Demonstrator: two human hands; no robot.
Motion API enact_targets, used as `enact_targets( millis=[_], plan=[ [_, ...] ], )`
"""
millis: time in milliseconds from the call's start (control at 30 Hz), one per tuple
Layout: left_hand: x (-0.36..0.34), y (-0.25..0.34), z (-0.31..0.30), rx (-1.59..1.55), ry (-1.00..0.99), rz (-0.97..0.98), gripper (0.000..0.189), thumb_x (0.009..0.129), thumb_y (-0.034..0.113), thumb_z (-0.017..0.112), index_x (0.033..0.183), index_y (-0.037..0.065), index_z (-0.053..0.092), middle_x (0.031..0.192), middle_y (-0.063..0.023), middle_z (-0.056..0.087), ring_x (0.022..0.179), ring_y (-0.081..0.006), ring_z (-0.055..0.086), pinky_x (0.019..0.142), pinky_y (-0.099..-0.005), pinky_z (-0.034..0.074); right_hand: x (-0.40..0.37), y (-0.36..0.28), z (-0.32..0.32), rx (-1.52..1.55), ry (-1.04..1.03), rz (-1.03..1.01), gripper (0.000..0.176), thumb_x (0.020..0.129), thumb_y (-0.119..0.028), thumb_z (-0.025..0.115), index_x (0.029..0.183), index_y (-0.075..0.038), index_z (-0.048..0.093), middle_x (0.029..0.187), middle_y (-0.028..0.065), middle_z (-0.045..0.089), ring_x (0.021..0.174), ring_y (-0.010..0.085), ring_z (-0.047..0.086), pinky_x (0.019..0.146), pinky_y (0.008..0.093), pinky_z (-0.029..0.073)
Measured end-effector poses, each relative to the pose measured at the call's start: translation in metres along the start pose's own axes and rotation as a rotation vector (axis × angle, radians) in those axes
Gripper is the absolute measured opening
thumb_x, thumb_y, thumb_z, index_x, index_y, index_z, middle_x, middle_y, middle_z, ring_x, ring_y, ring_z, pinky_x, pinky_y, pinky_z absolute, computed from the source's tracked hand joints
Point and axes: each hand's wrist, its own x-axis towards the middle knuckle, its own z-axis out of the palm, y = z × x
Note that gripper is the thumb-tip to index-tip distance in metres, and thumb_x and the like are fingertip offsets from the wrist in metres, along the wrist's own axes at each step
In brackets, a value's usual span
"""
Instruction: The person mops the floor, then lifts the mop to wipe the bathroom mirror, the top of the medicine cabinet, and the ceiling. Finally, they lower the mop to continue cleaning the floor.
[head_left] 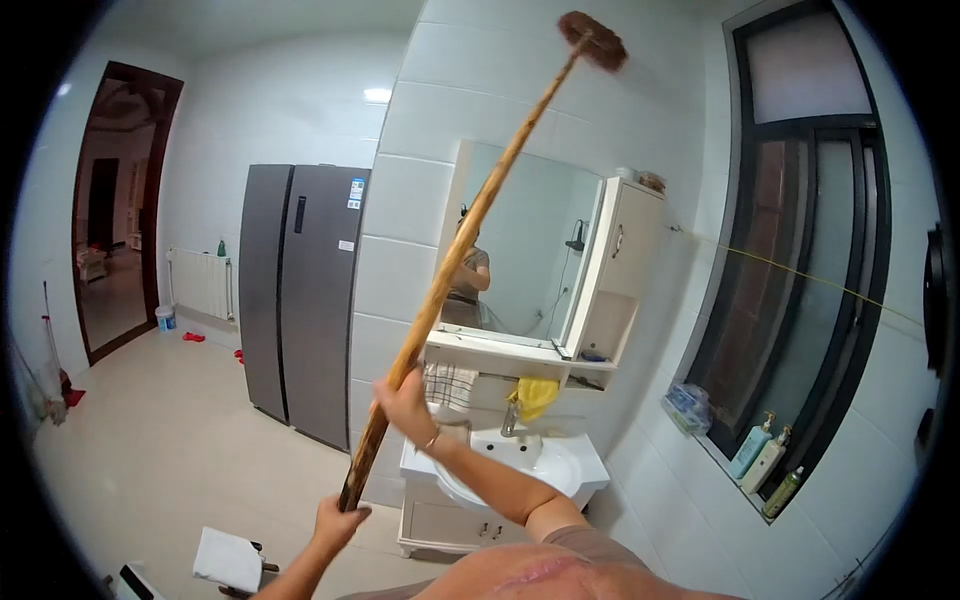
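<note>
A long-handled mop with a thick wooden pole slants up across the view. Its fuzzy reddish-brown head is high up, overlapping the white tiled wall above the mirror. My left hand is closed around the dark lower end of the pole. Higher up the shaft, my right hand grips it with the fingers wrapped round, in front of the washbasin area.
A mirror and white side cabinet hang above the washbasin. Left stands a grey fridge. Bottles line the sill of the dark-framed window, with a yellow cord strung across. A white-covered stool is lower left.
</note>
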Motion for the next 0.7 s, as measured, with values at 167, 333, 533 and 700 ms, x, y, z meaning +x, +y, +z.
enact_targets(
  millis=[167,333,533,700],
  plan=[
    [-0.058,-0.052,-0.02,-0.251,0.05,-0.128,0.022,0.069,0.009,0.067,0.061,0.006,0.047,0.05,0.0016,0.044,0.042,-0.0095,0.041,0.039,-0.0267,0.033,-0.054,0.012,0.069,-0.032,-0.174,0.114,0.039,0.079,-0.004,0.058,0.101,0.003,0.026,0.073,0.008,0.051,0.053,0.016,0.057,0.048,0.0272,0.05],
    [-0.071,-0.065,-0.032,-0.381,0.062,-0.307,0.019,0.071,0.008,0.064,0.061,0.006,0.048,0.048,-0.0015,0.045,0.037,-0.0121,0.043,0.036,-0.0284,0.033,-0.06,0.021,0.113,-0.084,-0.16,-0.035,0.033,0.079,-0.009,0.058,0.096,0.001,0.032,0.073,0.0085,0.053,0.053,0.016,0.058,0.047,0.0286,0.05],
    [-0.004,-0.006,-0.055,-0.259,0.151,-0.199,0.022,0.072,0.01,0.065,0.06,0.007,0.046,0.049,-0.0021,0.046,0.037,-0.0129,0.043,0.035,-0.03,0.033,0.022,-0.042,0.124,0.036,-0.233,0.123,0.028,0.077,-0.01,0.059,0.09,0.0,0.037,0.07,0.0086,0.053,0.052,0.0175,0.058,0.048,0.0292,0.05],
    [0.053,0.092,-0.095,-0.401,-0.074,-0.08,0.025,0.067,0.007,0.056,0.05,0.008,0.038,0.044,-0.0042,0.039,0.034,-0.0138,0.036,0.032,-0.0295,0.026,0.146,-0.048,0.135,-0.186,-0.006,-0.311,0.038,0.071,-0.011,0.061,0.097,0.009,0.041,0.08,0.0162,0.054,0.061,0.0248,0.06,0.053,0.0346,0.051]
  ],
)
